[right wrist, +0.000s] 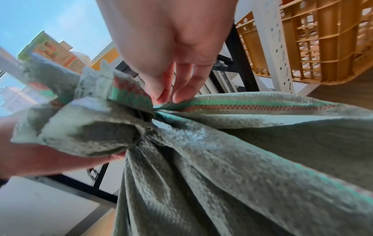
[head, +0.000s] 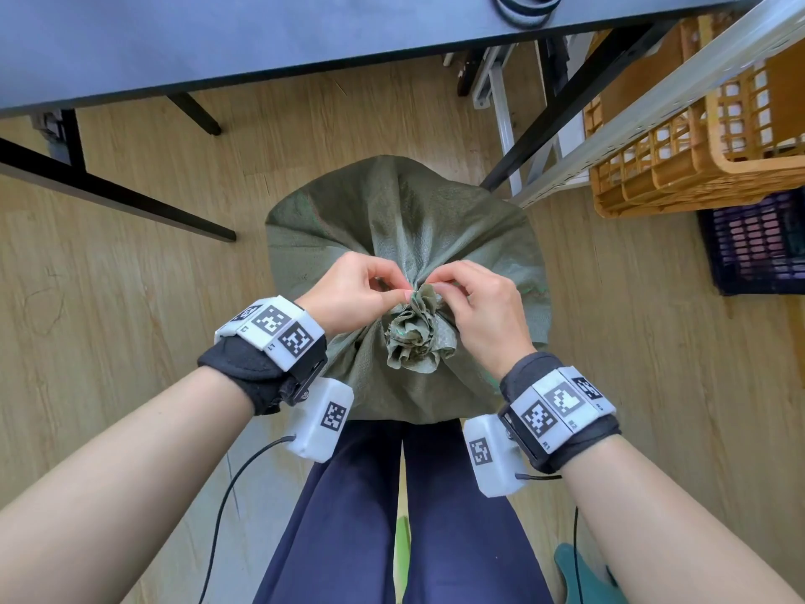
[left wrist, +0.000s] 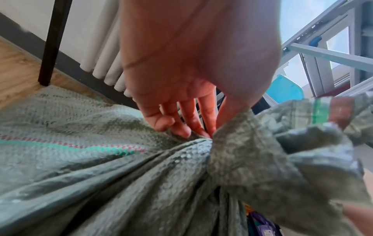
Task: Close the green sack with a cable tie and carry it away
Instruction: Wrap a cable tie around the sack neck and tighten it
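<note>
Head view pictures showed the green sack standing on the wooden floor, just in front of the person's legs and below the edge of the dark table. Its top was bunched into a tight neck, with a ruffle of cloth sticking up above it.

The neck was pinched from both sides. The left hand was curled at the neck, and its fingertips were pressed into the folds. The right hand was curled the same way on the other side, with its fingertips at the same spot. So each grip was clenched on the gathered cloth. The cable tie could not be made out in any view; it was too small or hidden by the fingers, so whether it was held could not be told.

The closing step seemed to be in hand, and the sack was not yet lifted. For the next move, the tie would likely need to be pulled snug around the neck while the folds were kept bunched. Care would be needed so that the cloth was not let slip loose. After that, a firm hold would be needed for carrying. An orange crate stood near, at the right.
</note>
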A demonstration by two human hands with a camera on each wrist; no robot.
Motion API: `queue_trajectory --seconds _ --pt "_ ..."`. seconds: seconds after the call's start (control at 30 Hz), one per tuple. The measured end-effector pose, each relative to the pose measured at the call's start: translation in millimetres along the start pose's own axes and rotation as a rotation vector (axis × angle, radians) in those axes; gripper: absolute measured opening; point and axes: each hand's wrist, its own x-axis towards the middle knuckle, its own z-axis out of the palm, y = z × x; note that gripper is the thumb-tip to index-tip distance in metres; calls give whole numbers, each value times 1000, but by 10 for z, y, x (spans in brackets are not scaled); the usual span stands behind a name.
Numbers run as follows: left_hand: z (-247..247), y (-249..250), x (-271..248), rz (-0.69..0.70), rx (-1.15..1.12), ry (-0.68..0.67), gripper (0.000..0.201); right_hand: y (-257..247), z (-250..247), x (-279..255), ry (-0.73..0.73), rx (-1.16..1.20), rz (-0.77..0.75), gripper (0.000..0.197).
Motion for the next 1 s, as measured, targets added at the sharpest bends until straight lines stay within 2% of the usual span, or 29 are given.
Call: queue_trajectory --seconds 0.07,0.2,0.27,0.33,0.37,0.43,0.6,0.67,0.77,1.0 --pt "-10 -30 -30 20 -26 -2 10 11 -3 24 -3 84 75 10" --pt "17 -129 -211 119 -26 -35 35 21 -34 49 -71 106 145 11" --pt "82 -172 -306 124 -93 73 28 11 -51 60 -88 106 158 11" --pt "164 -185 -375 100 -158 232 7 -13 -66 64 -97 98 164 11" --pt "205 -187 -397 97 -150 282 6 -28 -73 62 -102 91 164 12" --pt "289 -220 -421 101 -98 314 18 -42 -77 57 -109 81 166 11" --pt "339 -228 -459 217 -20 367 13 -81 -77 39 -185 46 132 7" --pt "308 -224 -487 240 -39 375 13 -115 -84 30 -227 14 85 13" --pt "264 -234 -551 277 -32 331 14 -149 -82 38 -250 1 46 12" --pt "191 -263 -699 376 -14 242 14 -174 -22 24 -229 -25 81 11"
